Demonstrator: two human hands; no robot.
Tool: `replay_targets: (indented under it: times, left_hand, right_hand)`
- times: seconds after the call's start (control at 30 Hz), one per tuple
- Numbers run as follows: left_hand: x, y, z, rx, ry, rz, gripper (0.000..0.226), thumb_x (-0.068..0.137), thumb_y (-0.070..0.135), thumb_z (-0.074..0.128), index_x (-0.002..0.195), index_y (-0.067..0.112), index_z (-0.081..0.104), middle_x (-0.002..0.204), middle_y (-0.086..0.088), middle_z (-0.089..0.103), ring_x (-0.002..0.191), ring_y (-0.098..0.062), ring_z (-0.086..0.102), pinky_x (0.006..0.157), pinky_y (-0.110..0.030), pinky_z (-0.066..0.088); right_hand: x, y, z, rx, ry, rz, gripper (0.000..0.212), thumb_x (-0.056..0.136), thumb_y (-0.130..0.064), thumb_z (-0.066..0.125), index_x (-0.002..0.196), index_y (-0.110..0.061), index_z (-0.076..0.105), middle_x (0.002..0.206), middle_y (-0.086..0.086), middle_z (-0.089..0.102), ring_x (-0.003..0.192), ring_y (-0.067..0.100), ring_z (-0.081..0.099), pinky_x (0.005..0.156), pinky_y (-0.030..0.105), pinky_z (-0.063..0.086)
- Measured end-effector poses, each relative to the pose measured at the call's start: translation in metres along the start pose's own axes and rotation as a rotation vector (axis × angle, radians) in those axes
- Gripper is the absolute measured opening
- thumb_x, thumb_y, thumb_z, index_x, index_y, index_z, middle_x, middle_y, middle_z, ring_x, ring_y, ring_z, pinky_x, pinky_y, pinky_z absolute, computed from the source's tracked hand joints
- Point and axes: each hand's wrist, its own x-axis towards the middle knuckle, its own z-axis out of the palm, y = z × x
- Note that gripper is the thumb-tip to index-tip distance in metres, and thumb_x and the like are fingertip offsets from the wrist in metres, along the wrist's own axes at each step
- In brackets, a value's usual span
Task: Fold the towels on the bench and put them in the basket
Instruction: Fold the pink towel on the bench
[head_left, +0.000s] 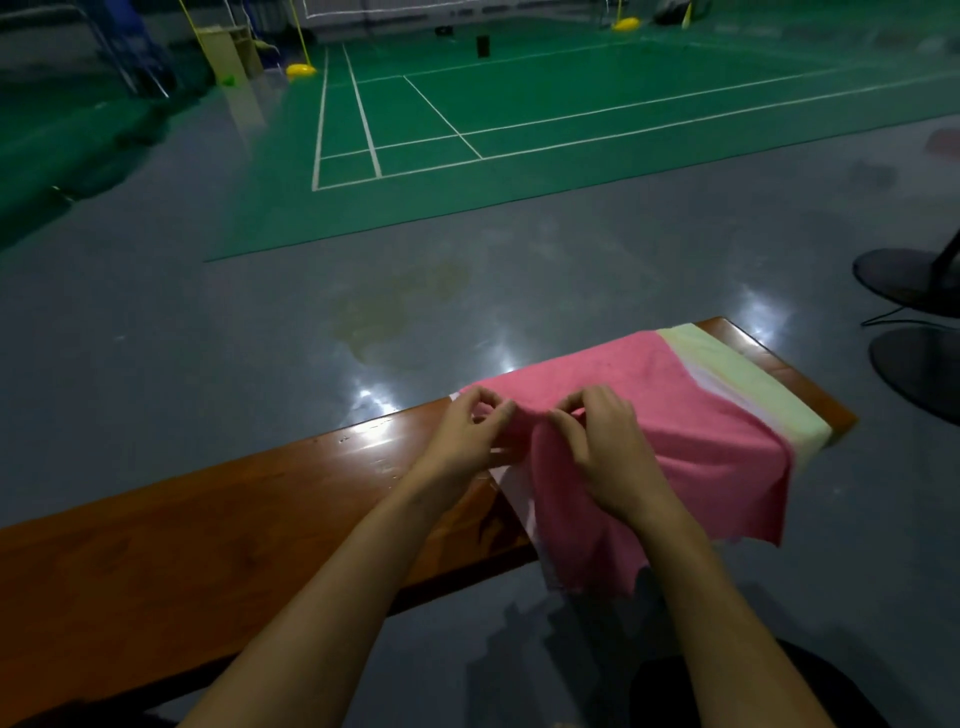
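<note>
A pink towel (691, 415) lies on top of a stack at the right end of the brown wooden bench (208, 530), and its near side hangs over the front edge. Under it show a pale pink towel (514, 483) and a pale yellow towel (748, 379). My left hand (467, 431) pinches the pink towel's left edge between thumb and fingers. My right hand (608, 441) pinches the same edge just to the right, the two hands almost touching. No basket is in view.
Grey glossy floor surrounds the bench, with a green badminton court (519, 130) beyond. Two dark round fan bases (914, 280) stand on the floor at the right. A dark object (727, 686) sits on the floor near my right forearm.
</note>
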Motion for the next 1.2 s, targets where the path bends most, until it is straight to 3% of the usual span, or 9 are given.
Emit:
replay_targets:
  times: [0.2, 0.3, 0.43, 0.53, 0.67, 0.77, 0.93, 1.03, 1.2]
  left_hand:
    - [0.001, 0.021, -0.016, -0.295, 0.072, 0.046, 0.032, 0.094, 0.001, 0.072, 0.123, 0.011, 0.063, 0.107, -0.016, 0.066, 0.077, -0.018, 0.066, 0.061, -0.031, 0.060]
    - [-0.004, 0.025, -0.038, -0.211, 0.160, 0.165, 0.039, 0.091, -0.013, 0.067, 0.122, 0.011, 0.069, 0.107, -0.018, 0.075, 0.090, -0.025, 0.071, 0.082, -0.043, 0.062]
    - [-0.018, 0.023, -0.084, -0.060, 0.285, 0.323, 0.039, 0.093, -0.008, 0.065, 0.108, 0.026, 0.078, 0.096, -0.005, 0.077, 0.080, -0.017, 0.064, 0.070, -0.038, 0.053]
    - [-0.038, 0.023, -0.126, -0.065, 0.361, 0.366, 0.034, 0.095, -0.003, 0.068, 0.110, 0.026, 0.078, 0.096, -0.004, 0.077, 0.079, -0.014, 0.063, 0.069, -0.031, 0.051]
    - [-0.073, 0.010, -0.186, -0.013, 0.429, 0.350, 0.035, 0.097, -0.005, 0.066, 0.118, 0.022, 0.075, 0.098, -0.004, 0.079, 0.080, -0.012, 0.066, 0.067, -0.025, 0.055]
    - [-0.100, -0.010, -0.231, 0.153, 0.472, 0.304, 0.044, 0.093, -0.014, 0.063, 0.125, 0.016, 0.071, 0.101, 0.010, 0.080, 0.088, -0.007, 0.071, 0.075, -0.018, 0.057]
    - [-0.121, -0.033, -0.284, 0.387, 0.522, 0.221, 0.051, 0.087, -0.022, 0.060, 0.123, 0.013, 0.069, 0.116, 0.005, 0.071, 0.099, 0.008, 0.068, 0.083, -0.006, 0.049]
    - [-0.125, -0.044, -0.313, 0.475, 0.545, 0.128, 0.059, 0.082, -0.024, 0.054, 0.120, 0.016, 0.074, 0.124, -0.002, 0.071, 0.118, -0.012, 0.066, 0.097, -0.018, 0.050]
    - [-0.138, -0.053, -0.345, 0.512, 0.484, 0.007, 0.047, 0.082, -0.018, 0.063, 0.113, 0.015, 0.074, 0.112, -0.004, 0.075, 0.095, -0.011, 0.068, 0.074, -0.011, 0.052]
  right_hand:
    - [-0.006, -0.031, 0.002, 0.229, -0.083, -0.145, 0.012, 0.099, -0.030, 0.062, 0.097, -0.018, 0.064, 0.094, -0.005, 0.065, 0.085, 0.011, 0.063, 0.077, 0.027, 0.049]
    - [-0.011, -0.038, 0.010, 0.230, -0.149, -0.167, 0.007, 0.096, -0.025, 0.074, 0.094, -0.022, 0.068, 0.091, -0.012, 0.070, 0.080, 0.005, 0.066, 0.072, 0.019, 0.050]
    - [-0.010, -0.034, 0.024, 0.067, -0.113, -0.179, 0.013, 0.096, -0.038, 0.068, 0.103, -0.027, 0.067, 0.104, -0.012, 0.065, 0.091, 0.010, 0.061, 0.084, 0.034, 0.051]
    - [-0.011, -0.032, 0.042, -0.228, -0.130, -0.144, 0.047, 0.090, -0.056, 0.050, 0.124, -0.027, 0.064, 0.126, 0.002, 0.060, 0.114, 0.027, 0.054, 0.102, 0.046, 0.042]
    - [-0.014, -0.038, 0.074, -0.395, -0.338, -0.119, 0.079, 0.081, -0.071, 0.042, 0.147, -0.028, 0.052, 0.151, 0.017, 0.047, 0.142, 0.039, 0.040, 0.119, 0.055, 0.033]
    - [-0.016, -0.051, 0.105, -0.538, -0.551, -0.221, 0.093, 0.078, -0.080, 0.032, 0.160, -0.034, 0.033, 0.165, 0.020, 0.032, 0.156, 0.040, 0.022, 0.126, 0.058, 0.016]
    - [-0.030, -0.087, 0.139, -0.581, -0.749, -0.253, 0.087, 0.091, -0.084, 0.033, 0.164, -0.044, 0.008, 0.174, 0.009, -0.005, 0.158, 0.046, -0.007, 0.127, 0.063, 0.002]
    - [-0.034, -0.106, 0.146, -0.642, -0.753, -0.299, 0.083, 0.093, -0.085, 0.031, 0.163, -0.044, 0.011, 0.174, 0.010, 0.002, 0.158, 0.043, 0.005, 0.126, 0.061, 0.007]
    - [-0.034, -0.123, 0.143, -0.572, -0.652, -0.303, 0.047, 0.100, -0.065, 0.044, 0.132, -0.032, 0.055, 0.148, 0.004, 0.046, 0.129, 0.023, 0.048, 0.105, 0.041, 0.048]
